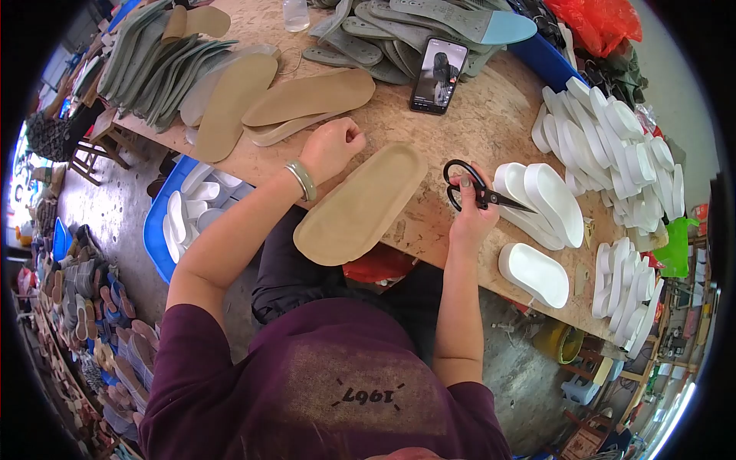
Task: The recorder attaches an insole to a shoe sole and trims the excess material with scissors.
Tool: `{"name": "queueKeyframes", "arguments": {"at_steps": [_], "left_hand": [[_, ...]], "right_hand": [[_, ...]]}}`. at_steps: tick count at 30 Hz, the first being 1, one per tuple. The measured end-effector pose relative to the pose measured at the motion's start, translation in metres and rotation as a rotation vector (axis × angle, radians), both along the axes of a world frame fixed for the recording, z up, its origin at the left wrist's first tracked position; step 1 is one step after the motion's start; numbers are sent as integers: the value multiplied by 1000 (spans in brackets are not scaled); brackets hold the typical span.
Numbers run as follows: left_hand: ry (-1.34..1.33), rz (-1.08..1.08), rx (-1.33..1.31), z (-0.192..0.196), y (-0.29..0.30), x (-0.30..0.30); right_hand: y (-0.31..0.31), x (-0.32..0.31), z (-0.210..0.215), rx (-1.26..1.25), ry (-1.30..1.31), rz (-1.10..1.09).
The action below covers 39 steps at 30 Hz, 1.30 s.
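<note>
Workbench of bare chipboard [429,130] carries sorted stock: grey-green insole stacks at the far side, white moulded foam soles [606,146] banked to the right, within reach of the cutting hand. Tan flat insole blank [360,203] lies before the person, its near end overhanging the bench edge, apparently positioned for trimming. Left hand [331,147] rests as a closed fist just beside its far end, holding nothing visible. Right hand [469,215] has fingers through black-handled scissors [479,192], blades near closed, pointing at the white soles.
</note>
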<state>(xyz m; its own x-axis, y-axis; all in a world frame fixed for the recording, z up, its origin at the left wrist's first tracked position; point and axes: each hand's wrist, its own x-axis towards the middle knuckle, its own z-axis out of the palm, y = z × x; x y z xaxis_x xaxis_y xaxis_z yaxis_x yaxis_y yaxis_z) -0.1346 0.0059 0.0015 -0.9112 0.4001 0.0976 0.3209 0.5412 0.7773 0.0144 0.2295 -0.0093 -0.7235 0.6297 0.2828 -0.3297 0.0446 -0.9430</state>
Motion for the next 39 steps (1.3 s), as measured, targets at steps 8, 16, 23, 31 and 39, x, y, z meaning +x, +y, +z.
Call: {"name": "queueKeyframes", "arguments": {"at_steps": [8,16,23,31,39], "left_hand": [[-27,27,-75,3,1,-2],[-140,30,74,-6,-2,-7],[-187,40,105,-4,-3,-8],[-291,28,130,-3,-4,-12],[-302,39,215,-13,-6,-17]], "right_hand": [[0,0,0,6,9,0],[-1,1,2,21,-22,-13],[1,0,-1,11,2,-2],[-1,0,2,31,-19,-12],[0,-1,-1,25,8,-1]]}}
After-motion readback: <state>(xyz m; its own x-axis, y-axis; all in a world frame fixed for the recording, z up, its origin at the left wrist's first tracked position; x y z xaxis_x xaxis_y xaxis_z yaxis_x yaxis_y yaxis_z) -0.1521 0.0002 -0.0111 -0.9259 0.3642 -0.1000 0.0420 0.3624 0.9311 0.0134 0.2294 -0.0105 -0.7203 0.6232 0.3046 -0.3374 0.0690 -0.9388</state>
